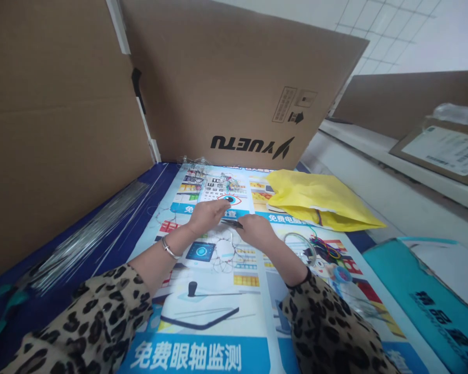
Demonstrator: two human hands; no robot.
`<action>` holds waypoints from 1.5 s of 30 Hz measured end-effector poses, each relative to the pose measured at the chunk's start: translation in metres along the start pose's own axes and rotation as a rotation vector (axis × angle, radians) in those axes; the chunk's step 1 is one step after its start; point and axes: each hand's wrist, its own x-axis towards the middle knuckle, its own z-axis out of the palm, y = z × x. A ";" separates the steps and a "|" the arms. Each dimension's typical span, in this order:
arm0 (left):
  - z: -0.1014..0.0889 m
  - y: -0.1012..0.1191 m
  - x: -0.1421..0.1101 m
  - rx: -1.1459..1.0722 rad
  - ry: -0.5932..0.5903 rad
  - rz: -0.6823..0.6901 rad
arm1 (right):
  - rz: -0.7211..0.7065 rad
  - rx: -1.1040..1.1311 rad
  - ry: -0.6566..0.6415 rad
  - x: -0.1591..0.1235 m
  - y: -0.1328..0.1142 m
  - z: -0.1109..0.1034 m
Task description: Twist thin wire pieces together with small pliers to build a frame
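My left hand and my right hand meet over a printed poster that covers the table. Both have their fingers pinched together around a small dark tool that shows between them; it looks like pliers. Thin wire pieces lie on the poster just below the hands. A silver bangle sits on my left wrist, and both arms wear leopard-print sleeves.
A bundle of straight metal wires lies at the left. Cardboard sheets stand behind and to the left. A yellow bag lies at the right, with a wire ring and coloured bands near it, and a teal bag.
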 end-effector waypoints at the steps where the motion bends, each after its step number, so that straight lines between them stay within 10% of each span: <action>1: -0.001 -0.001 0.001 -0.018 0.017 -0.031 | 0.005 -0.001 0.029 0.000 0.000 0.001; 25: 0.003 0.004 0.003 -0.103 0.074 0.107 | 0.240 0.038 0.028 0.003 0.003 0.003; 35: -0.004 0.017 -0.012 -0.351 0.063 -0.160 | 0.367 0.104 0.084 -0.002 0.002 0.005; 45: -0.005 0.021 -0.031 0.095 -0.154 -0.015 | 0.378 0.156 0.128 -0.005 0.004 0.007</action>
